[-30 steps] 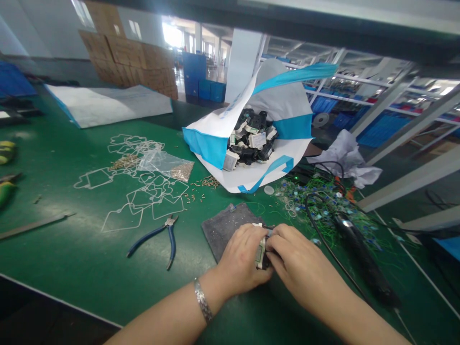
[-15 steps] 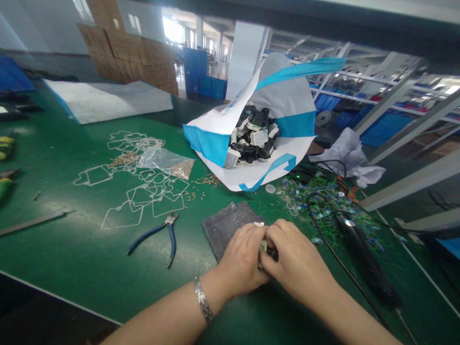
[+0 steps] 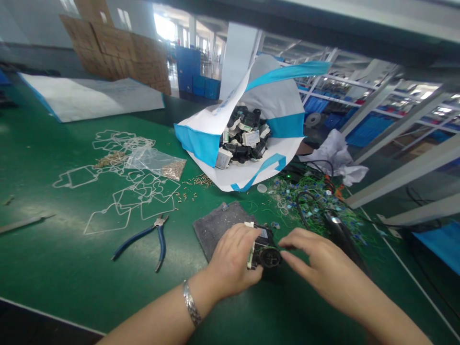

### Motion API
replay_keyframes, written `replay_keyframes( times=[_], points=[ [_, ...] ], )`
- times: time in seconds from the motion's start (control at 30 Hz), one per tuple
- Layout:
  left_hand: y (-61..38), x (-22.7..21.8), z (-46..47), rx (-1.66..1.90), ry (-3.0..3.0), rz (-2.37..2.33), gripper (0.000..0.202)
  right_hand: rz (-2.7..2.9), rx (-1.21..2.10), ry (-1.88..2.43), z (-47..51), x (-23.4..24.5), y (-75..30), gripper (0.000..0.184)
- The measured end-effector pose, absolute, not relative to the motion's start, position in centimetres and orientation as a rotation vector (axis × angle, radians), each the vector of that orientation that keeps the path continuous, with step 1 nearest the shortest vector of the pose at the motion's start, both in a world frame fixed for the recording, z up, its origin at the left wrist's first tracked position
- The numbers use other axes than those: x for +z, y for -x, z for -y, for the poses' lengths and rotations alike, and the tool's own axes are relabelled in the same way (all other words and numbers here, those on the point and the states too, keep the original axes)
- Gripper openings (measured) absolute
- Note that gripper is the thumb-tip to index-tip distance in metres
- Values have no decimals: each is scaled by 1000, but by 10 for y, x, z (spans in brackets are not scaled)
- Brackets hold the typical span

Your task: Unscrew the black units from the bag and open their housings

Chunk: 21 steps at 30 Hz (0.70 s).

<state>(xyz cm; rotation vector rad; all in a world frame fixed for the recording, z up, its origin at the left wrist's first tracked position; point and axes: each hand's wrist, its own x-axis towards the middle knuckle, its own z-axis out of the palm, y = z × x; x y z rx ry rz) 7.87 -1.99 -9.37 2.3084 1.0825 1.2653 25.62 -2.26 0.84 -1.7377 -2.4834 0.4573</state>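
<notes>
My left hand (image 3: 230,258) is closed around a black-and-white device (image 3: 266,239) with a label on top and a round, dark end facing me. Its white side lies against my fingers, which hide part of it. Just right of the device is my right hand (image 3: 319,258), its thumb and fingers apart and nothing between them. The fingertips come close to the round end; whether they touch it I cannot tell. Under and behind my left hand lies a dark grey pad (image 3: 215,225) on the green tabletop (image 3: 151,299).
Blue-handled pliers (image 3: 161,242) lie to the left, near white wire frames (image 3: 122,203) and a plastic bag (image 3: 158,165) of small parts. A white-and-blue sack (image 3: 201,120) full of similar devices stands behind. Tangled green wires (image 3: 309,196) and a black tool (image 3: 341,230) are on the right.
My right hand has come off the device and moved right, its fingers spreading. The device, hidden between both hands before, now shows in my left hand. The view has shifted slightly.
</notes>
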Motion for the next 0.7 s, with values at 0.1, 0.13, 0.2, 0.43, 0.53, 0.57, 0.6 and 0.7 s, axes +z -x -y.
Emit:
replay_keyframes(
  times=[0.1,0.13,0.2,0.43,0.53,0.57,0.6,0.7],
  points=[
    [-79,-93,20,1265,-2296,-1071,49,2516,385,1807,27,6,-251,11],
    [-79,-93,20,1263,-2295,-1065,49,2518,396,1800,28,7,-250,11],
    [-80,-94,20,1258,-2302,-1053,47,2523,447,1769,27,7,-248,10],
    [-79,-97,20,1205,-2365,-1052,46,2535,424,1855,23,10,-232,14],
    [-79,-96,21,1199,-2394,-1029,45,2535,421,1948,23,12,-226,16],
    [-79,-96,21,1198,-2404,-1024,45,2543,429,1969,22,12,-225,16],
    [-79,-96,22,1198,-2412,-1022,46,2554,446,1979,21,13,-225,16],
    [-80,-96,23,1187,-2430,-1020,47,2588,528,1967,17,14,-227,16]
  ],
)
